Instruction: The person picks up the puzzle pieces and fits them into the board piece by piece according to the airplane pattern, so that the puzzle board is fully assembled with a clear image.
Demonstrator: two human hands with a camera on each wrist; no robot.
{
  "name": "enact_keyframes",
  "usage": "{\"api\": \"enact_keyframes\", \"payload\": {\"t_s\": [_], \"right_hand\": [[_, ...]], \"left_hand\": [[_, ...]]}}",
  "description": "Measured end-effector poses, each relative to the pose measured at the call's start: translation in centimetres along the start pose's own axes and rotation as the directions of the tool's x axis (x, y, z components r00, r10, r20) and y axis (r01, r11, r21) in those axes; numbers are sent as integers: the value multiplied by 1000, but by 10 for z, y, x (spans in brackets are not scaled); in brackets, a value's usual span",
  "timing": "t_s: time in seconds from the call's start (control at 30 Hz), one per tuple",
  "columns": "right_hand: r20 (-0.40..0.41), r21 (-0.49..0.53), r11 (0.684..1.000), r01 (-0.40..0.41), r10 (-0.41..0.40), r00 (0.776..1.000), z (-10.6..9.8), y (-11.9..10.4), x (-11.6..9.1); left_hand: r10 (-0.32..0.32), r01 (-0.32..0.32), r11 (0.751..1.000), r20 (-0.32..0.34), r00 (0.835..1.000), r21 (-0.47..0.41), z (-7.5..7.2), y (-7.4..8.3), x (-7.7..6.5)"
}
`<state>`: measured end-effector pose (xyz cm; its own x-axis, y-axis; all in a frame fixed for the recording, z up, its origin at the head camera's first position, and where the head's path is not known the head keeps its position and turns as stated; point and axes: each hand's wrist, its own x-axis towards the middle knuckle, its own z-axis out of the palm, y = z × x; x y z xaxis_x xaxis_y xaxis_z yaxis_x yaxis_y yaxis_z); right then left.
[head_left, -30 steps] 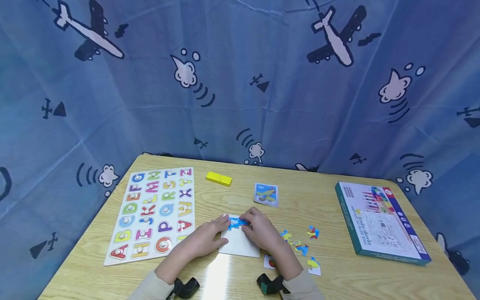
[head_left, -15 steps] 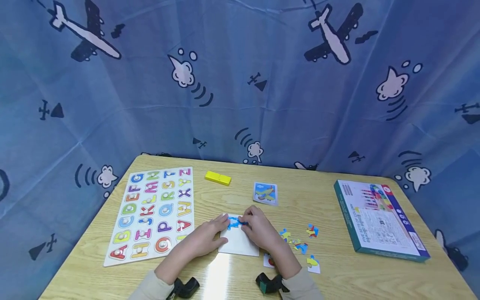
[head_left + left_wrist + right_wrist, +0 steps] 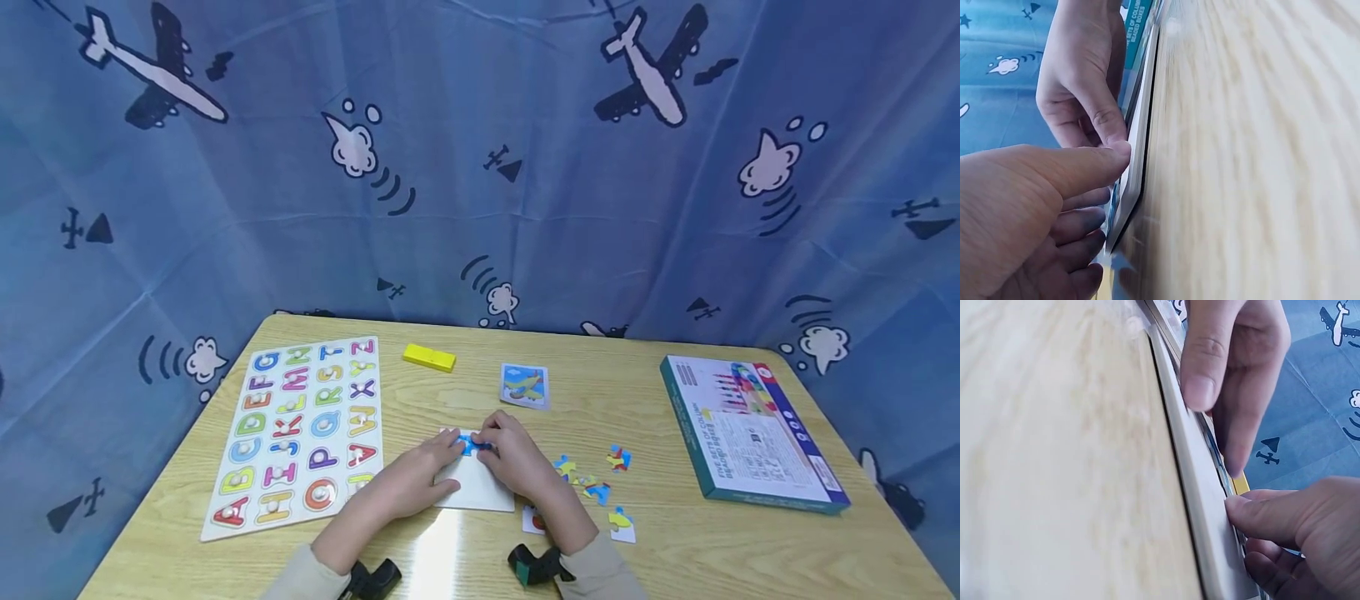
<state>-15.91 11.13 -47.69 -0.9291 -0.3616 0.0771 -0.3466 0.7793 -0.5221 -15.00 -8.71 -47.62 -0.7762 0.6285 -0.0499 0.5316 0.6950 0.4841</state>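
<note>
A small white puzzle board (image 3: 480, 490) lies between both hands, with joined blue jigsaw pieces (image 3: 467, 444) along its far edge. My left hand (image 3: 416, 477) rests at the board's left side, fingers stretched to the far corner and thumb lower down. In the left wrist view its thumb touches the rim of the board (image 3: 1137, 164). My right hand (image 3: 517, 460) pinches a blue jigsaw piece at the far right corner, which its fingers largely hide. The right wrist view shows that thumb and the curled fingers of the right hand (image 3: 1291, 534) at the board's surface.
Several loose jigsaw pieces (image 3: 597, 492) lie right of the right forearm. Behind the board sits an airplane picture card (image 3: 525, 386). A yellow block (image 3: 429, 357) is at the back, an alphabet board (image 3: 342, 442) at left, and a flat box (image 3: 750, 433) at right.
The head view has shifted slightly, moving the whole scene a little left. The left fingers now reach a bit farther over the blue pieces. The right hand stays at the far right corner.
</note>
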Motion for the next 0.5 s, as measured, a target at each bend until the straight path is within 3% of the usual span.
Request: {"api": "enact_keyframes", "payload": {"t_s": [0.5], "right_hand": [[-21,86,996,5,-3,1000,-2,3,0]], "left_hand": [[9,-9,1000,-2,1000,-24,3,3,9]]}}
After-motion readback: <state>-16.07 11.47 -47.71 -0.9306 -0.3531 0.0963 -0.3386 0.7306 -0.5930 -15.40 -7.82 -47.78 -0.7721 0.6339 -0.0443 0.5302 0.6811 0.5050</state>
